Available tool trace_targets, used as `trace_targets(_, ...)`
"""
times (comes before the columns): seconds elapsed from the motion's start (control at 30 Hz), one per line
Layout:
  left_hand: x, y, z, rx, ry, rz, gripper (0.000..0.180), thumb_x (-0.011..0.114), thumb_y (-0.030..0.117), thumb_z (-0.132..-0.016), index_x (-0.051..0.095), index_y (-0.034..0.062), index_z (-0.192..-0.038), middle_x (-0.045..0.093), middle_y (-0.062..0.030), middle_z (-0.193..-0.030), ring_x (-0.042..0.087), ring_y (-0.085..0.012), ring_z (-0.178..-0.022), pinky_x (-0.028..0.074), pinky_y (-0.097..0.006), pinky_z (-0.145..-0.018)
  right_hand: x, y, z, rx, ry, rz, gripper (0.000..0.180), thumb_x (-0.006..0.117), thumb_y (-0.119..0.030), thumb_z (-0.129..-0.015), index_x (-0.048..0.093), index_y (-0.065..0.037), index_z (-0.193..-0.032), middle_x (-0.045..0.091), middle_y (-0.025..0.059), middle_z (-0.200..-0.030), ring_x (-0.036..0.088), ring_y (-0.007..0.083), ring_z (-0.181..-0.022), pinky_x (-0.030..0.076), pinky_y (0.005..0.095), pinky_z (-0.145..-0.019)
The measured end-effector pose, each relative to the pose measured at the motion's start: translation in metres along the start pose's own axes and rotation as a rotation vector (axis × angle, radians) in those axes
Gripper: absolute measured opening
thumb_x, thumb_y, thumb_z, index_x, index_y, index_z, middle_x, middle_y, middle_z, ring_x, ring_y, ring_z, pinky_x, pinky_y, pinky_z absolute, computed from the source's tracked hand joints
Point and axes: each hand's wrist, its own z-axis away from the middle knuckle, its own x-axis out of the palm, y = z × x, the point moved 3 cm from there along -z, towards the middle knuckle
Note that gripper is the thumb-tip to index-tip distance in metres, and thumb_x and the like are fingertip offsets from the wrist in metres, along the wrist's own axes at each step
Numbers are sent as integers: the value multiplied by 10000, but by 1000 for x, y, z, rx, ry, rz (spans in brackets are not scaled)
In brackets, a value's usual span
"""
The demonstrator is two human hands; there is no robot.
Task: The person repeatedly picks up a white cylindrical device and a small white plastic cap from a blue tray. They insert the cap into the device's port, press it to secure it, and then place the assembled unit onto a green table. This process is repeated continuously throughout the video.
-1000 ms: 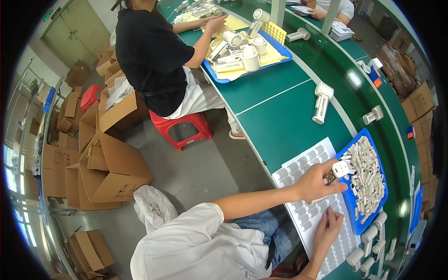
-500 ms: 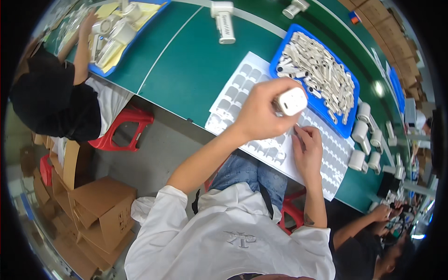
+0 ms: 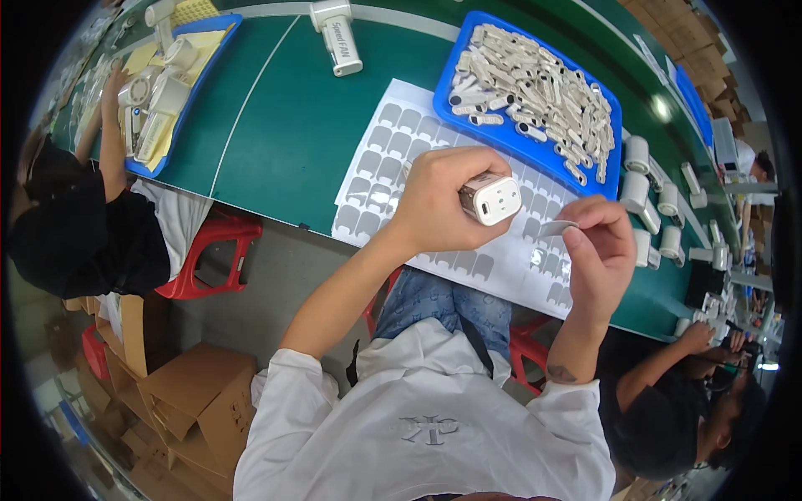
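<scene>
While the left hand (image 3: 445,200) encircles a white device (image 3: 496,201), the right hand's fingertips (image 3: 572,237) pinch a probable sticker (image 3: 555,227).

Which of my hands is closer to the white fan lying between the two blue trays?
Left. Your left hand, holding a white device, is below and right of the fan in the picture; your right hand, pinching a thin piece, is farther right and lower.

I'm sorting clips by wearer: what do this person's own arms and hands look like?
The left hand and right hand are bare, without gloves; no watch shows on either wrist. Loose, short white sleeves cover the upper arms. The right forearm bears a dark marking, possibly a tattoo.
</scene>
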Motion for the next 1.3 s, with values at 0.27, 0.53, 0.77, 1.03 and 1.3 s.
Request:
trace_targets(0.27, 3, -3, 1, -18, 33, 47, 310, 807, 109, -548, 641, 68, -806, 660, -88, -740, 649, -259, -639, 504, -322, -567, 40, 4, -31, -14, -129, -153, 518, 675, 83, -761, 490, 17, -1240, 583, 32, -824, 594, 148, -970, 441, 318, -925)
trace_targets(0.53, 2, -2, 1, 45, 30, -14, 317, 799, 106, -550, 640, 49, -819, 655, -87, -728, 644, -231, -618, 484, -301, -547, 40, 5, -33, -48, -199, -116, 534, 664, 91, -753, 491, 17, -1254, 577, 29, -824, 586, 144, -995, 444, 324, -942)
trace_targets(0.77, 3, -2, 1, 16, 51, 26, 306, 804, 108, -539, 640, 60, -793, 652, -91, -715, 639, -258, -615, 484, -319, -542, 41, 3, -33, -37, -198, -105, 530, 662, 93, -749, 495, 18, -1246, 579, 35, -841, 585, 141, -982, 448, 326, -951)
trace_targets(1.03, 1, -1, 0, 10, 43, 15, 306, 805, 105, -540, 637, 59, -792, 649, -87, -713, 639, -257, -616, 486, -319, -546, 43, 2, -33, -41, -198, -83, 520, 659, 91, -752, 501, 19, -1242, 579, 38, -857, 586, 139, -973, 450, 325, -955)
trace_targets(1.3, 0, -1, 0, 14, 48, 24, 309, 806, 112, -544, 639, 63, -800, 652, -85, -718, 639, -255, -618, 490, -320, -550, 43, 0, -34, -53, -212, -59, 516, 662, 91, -754, 506, 13, -1239, 574, 32, -845, 585, 137, -973, 452, 324, -956)
